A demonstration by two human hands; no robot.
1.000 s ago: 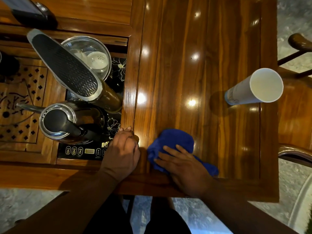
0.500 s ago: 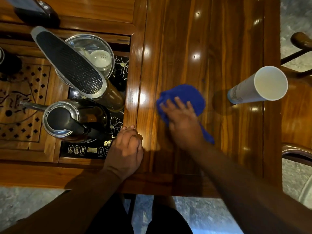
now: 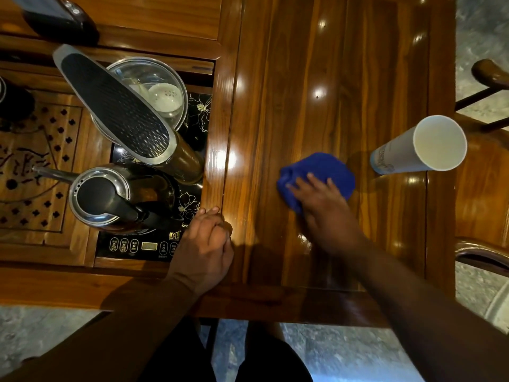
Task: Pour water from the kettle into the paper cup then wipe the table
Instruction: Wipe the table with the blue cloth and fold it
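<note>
My right hand [image 3: 325,205] presses a blue cloth [image 3: 330,169] flat on the glossy wooden table [image 3: 289,78], fingers spread over it. A white paper cup [image 3: 421,146] stands to the right of the cloth, near the table's right edge. The steel kettle [image 3: 110,197] with its black handle sits on the black induction cooker [image 3: 143,245] at the left. My left hand [image 3: 206,244] rests curled on the table beside the cooker's front right corner, holding nothing.
A tall faucet arm with a black grille [image 3: 115,108] leans over a glass pot [image 3: 159,89] behind the kettle. A carved wooden tea tray [image 3: 35,175] lies at far left. Chair arms [image 3: 484,255] stand to the right of the table.
My right hand swept the blue cloth from the table's near edge away from me, then slightly to the right toward the cup. My left hand stayed put.
</note>
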